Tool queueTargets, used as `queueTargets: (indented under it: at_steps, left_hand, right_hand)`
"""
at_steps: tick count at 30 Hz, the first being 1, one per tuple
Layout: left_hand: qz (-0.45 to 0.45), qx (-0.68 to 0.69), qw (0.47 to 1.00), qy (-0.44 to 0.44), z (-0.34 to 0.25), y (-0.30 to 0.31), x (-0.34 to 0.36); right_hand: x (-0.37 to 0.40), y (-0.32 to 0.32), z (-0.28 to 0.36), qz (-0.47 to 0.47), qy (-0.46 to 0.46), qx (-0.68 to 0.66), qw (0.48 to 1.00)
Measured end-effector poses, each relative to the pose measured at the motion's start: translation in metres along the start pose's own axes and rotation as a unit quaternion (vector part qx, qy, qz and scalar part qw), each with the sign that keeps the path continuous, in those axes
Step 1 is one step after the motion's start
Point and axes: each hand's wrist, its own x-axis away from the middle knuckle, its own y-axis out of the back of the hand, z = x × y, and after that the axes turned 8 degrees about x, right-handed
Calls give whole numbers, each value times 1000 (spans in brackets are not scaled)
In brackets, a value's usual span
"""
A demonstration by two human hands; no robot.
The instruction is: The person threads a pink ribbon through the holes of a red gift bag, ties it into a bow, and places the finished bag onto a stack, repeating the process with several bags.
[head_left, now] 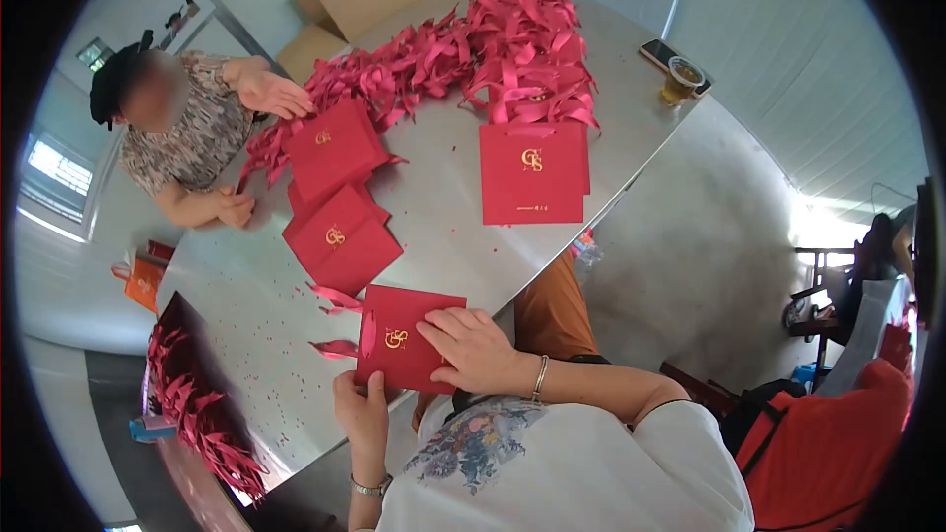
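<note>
A red paper gift bag (409, 307) with gold lettering and pink ribbon handles lies flat at the near table edge in front of me. My left hand (361, 416) grips its lower left corner, the thumb on top and the other fingers partly hidden. Across the bag's right side lies my right hand (475, 350), flat with fingers stretched out. Just beyond are more red bags (345, 241) in an overlapping pile. Farther right, a neat stack of bags (532, 192) trails ribbons toward the back.
Pink ribbon handles (424, 64) heap along the far side of the metal table (443, 207). A person (197, 118) sits at the left, one hand by the piled bags. A drink cup (681, 81) and phone (658, 54) rest at the right corner. Red scraps dot the tabletop.
</note>
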Motion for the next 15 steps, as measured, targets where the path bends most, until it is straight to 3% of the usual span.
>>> queueTargets:
  at_steps: [1, 3, 4, 5, 6, 9, 11, 12, 14, 15]
  left_hand:
    - [-18, 74, 993, 95, -7, -3, -2]
    - [-56, 85, 994, 36, -1, -11, -7]
    - [-52, 304, 947, 90, -13, -11, -7]
    - [-44, 506, 850, 141, -20, -11, -8]
    - [-12, 487, 869, 83, -18, -10, -14]
    - [29, 432, 900, 50, -57, -14, -42]
    - [58, 440, 894, 58, -87, -27, -68]
    - [87, 457, 884, 45, -96, -39, -84]
    - [139, 490, 861, 9, -120, -67, -113]
    - [161, 505, 848, -12, -136, -83, -122]
  right_hand:
    - [1, 0, -1, -10, 5, -4, 1000]
    - [3, -2, -5, -25, 5, -9, 1000]
    - [4, 0, -8, -46, 13, -30, 998]
    - [5, 1, -12, -65, 22, -53, 996]
    - [5, 6, -16, -122, -8, -22, 992]
    - [-3, 34, -37, -249, -106, -15, 962]
    - [-8, 62, -47, -158, -201, -140, 957]
    - [-8, 58, -62, -242, -161, -155, 944]
    - [-5, 72, -77, -290, -262, -218, 895]
    - [-3, 76, -89, -331, -272, -179, 886]
